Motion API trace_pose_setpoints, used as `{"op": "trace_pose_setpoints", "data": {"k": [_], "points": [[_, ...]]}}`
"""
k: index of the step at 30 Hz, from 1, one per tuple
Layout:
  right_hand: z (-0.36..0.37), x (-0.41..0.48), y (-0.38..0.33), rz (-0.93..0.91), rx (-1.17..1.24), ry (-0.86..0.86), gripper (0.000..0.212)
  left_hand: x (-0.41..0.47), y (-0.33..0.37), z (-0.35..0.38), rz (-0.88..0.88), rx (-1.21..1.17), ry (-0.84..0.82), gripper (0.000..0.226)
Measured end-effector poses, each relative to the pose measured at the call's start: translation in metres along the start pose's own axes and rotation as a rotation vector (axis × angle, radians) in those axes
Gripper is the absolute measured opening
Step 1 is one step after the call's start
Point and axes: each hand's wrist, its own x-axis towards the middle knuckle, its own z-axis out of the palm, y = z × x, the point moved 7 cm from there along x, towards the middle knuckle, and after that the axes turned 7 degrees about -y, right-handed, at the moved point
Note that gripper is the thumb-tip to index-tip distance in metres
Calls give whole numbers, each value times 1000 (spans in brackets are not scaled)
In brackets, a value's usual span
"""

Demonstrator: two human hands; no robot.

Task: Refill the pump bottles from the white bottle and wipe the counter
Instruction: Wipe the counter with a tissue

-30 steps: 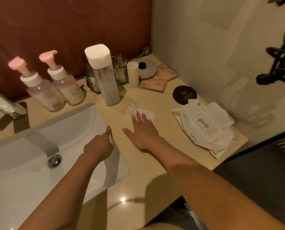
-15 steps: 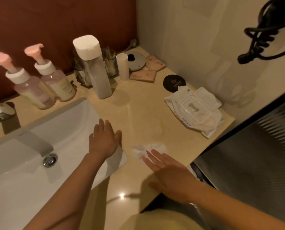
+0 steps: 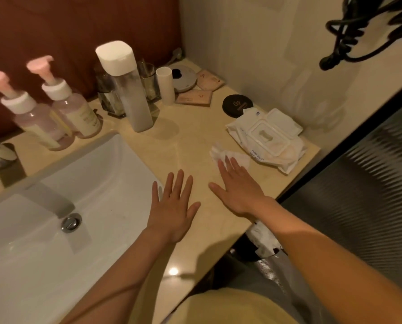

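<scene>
Two pump bottles with pink pumps stand at the back left of the beige counter (image 3: 190, 146): one (image 3: 35, 120) at the far left, the other (image 3: 76, 106) beside it. The tall white-capped bottle (image 3: 127, 90) stands upright to their right, cap on. My right hand (image 3: 238, 185) lies flat with straight fingers pressing a crumpled white wipe (image 3: 228, 155) onto the counter, close to the wipes pack. My left hand (image 3: 174, 206) rests flat with fingers spread at the sink's right rim, holding nothing.
A white sink (image 3: 54, 230) fills the left. An open wipes pack (image 3: 267, 136), a black round lid (image 3: 237, 105), glass tumblers (image 3: 148, 83), a small white cup (image 3: 166, 87) and sachets (image 3: 195, 97) crowd the back right. A bin with white waste (image 3: 265, 239) sits below the counter edge.
My right hand has slid the wipe from the counter's front edge back towards the wipes pack. My left hand has spread flat at the sink's rim.
</scene>
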Motion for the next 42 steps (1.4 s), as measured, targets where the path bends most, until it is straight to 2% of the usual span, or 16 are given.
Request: {"op": "trace_pose_setpoints", "data": {"k": [3, 7, 10, 12, 17, 21, 24, 28, 30, 32, 35, 38, 42], "points": [[15, -22, -24, -73, -24, 25, 76, -8, -2, 3, 45, 15, 0, 86], [50, -66, -45, -184, -108, 52, 90, -20, -4, 8, 69, -5, 16, 82], [63, -103, -42, -211, -69, 51, 72, -30, -6, 14, 75, -76, 40, 76], [67, -122, -35, -252, -19, 8, 71, -37, -7, 18, 64, -115, 29, 72], [48, -118, -1, -106, -49, -29, 80, -55, -11, 23, 48, -176, 16, 70], [34, -78, 18, 6, -46, 35, 78, -61, -13, 25, 34, -224, 13, 65], [34, -53, -5, 30, -21, 53, 77, -62, -15, 23, 46, -347, -18, 49], [46, -55, -70, -123, -68, 61, 86, -64, -19, 18, 73, -531, -16, 47], [62, -67, -93, -181, -58, 34, 85, -65, -22, 15, 62, -587, 10, 45], [74, -84, -103, -230, -119, 78, 81, -67, -26, 12, 64, -628, 17, 44], [86, -112, -93, -257, -105, 18, 72, -69, -28, 14, 77, -640, -25, 47], [81, -138, -73, -335, -15, 37, 70, -69, -30, 14, 38, -630, -13, 46], [61, -139, -23, -172, -30, -31, 72, -69, -29, 15, 32, -620, -10, 45]]}}
